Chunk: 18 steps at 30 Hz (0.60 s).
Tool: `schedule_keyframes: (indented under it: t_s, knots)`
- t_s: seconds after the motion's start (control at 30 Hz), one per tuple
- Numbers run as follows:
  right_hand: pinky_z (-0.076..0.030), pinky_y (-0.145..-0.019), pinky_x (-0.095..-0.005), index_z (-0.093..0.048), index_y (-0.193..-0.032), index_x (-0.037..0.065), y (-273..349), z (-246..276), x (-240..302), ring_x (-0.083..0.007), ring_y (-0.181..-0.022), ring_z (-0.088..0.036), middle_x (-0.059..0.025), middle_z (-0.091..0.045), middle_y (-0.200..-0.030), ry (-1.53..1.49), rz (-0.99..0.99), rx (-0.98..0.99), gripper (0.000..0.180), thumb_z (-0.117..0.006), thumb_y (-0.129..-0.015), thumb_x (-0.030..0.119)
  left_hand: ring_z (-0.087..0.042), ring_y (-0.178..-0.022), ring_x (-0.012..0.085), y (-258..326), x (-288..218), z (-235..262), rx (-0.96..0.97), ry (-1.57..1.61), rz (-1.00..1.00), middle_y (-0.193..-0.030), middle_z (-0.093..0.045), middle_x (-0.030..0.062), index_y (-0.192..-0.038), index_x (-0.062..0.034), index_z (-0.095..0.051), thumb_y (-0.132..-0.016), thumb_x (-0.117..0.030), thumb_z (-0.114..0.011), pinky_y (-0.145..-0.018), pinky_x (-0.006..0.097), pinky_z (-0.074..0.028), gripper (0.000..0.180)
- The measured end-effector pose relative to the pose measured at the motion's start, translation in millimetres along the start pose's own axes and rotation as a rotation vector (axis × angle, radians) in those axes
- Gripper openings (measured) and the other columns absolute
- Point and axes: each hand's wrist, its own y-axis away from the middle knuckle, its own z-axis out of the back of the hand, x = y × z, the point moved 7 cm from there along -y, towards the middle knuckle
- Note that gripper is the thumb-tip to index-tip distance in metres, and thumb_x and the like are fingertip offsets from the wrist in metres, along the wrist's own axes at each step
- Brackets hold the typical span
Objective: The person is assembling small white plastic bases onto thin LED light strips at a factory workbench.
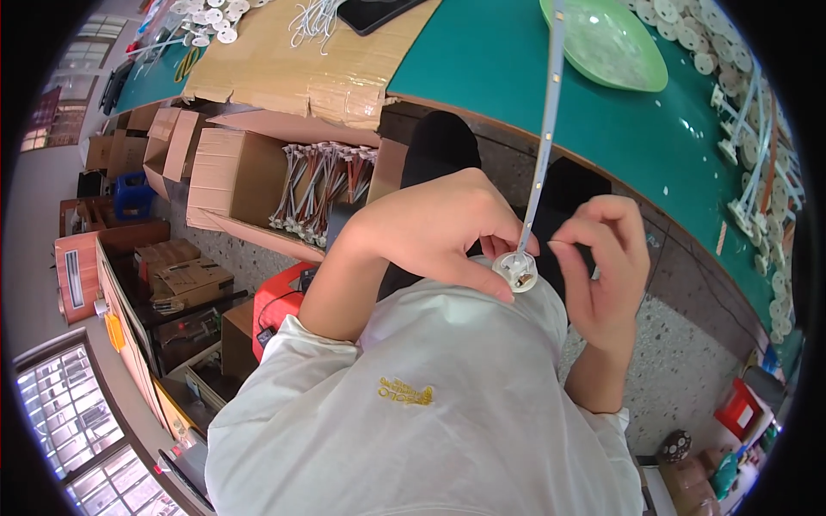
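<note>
In front of my shirt, my left hand (pixel 447 228) grips a small round white cap (pixel 518 277) between thumb and fingers. Its open side faces up and shows small parts inside, too small to name. From the cap rises a narrow LED strip (pixel 544 142) with small yellowish chips, reaching up past the table edge. Just right of the cap, my right hand (pixel 602 258) is raised with its fingers curled and thumb and forefinger pinched together. Whatever may be between those fingertips is too small to make out. The right hand appears apart from the cap.
On the green table (pixel 482 60) are a light-green bowl (pixel 607 43), heaps of white discs with strips (pixel 757 163), a cardboard sheet (pixel 292 64), white wires (pixel 314 21) and a black phone (pixel 374 10). Below, a carton (pixel 228 176) holds many LED strip pieces (pixel 323 189). A red stool (pixel 280 297) stands left.
</note>
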Motion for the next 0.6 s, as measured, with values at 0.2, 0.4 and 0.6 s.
schedule_keyframes:
  t_s: [0.2, 0.4, 0.6]
  knots:
    - [-0.046, -0.073, -0.0293, -0.054, -0.095, 0.000, -4, 90, -54, -0.0178, -0.081, -0.054, -0.0090, -0.058, -0.090, 0.021, -0.004, -0.618, 0.005, -0.049, -0.095, 0.000, -0.065, -0.067, 0.0274, 20, -3, 45, -0.056, -0.065, -0.021, -0.078, -0.066, 0.0137, -0.102, 0.0042, -0.067, -0.073, -0.020, -0.080, -0.060, 0.032, -0.050, 0.041]
    - [-0.045, -0.070, -0.0289, -0.059, -0.081, -0.002, 17, 167, -121, -0.0144, -0.073, -0.052, -0.0052, -0.058, -0.077, 0.434, -0.213, -1.074, 0.034, -0.048, -0.101, 0.024, -0.060, -0.079, 0.0218, 70, -11, 145, -0.416, -0.263, 0.163, -0.089, -0.062, 0.0115, -0.117, 0.0021, -0.059, -0.085, -0.016, -0.068, -0.066, 0.030, -0.048, 0.037]
    - [-0.043, -0.063, -0.0262, -0.060, -0.085, -0.001, -22, 139, -107, -0.0111, -0.066, -0.048, -0.0027, -0.054, -0.072, 0.541, -0.285, -0.839, 0.027, -0.057, -0.098, 0.023, -0.061, -0.085, 0.0258, 149, -68, 331, -1.028, -0.872, 0.468, -0.091, -0.063, 0.0177, -0.102, 0.0014, -0.062, -0.094, -0.023, -0.051, -0.076, 0.037, -0.047, 0.028]
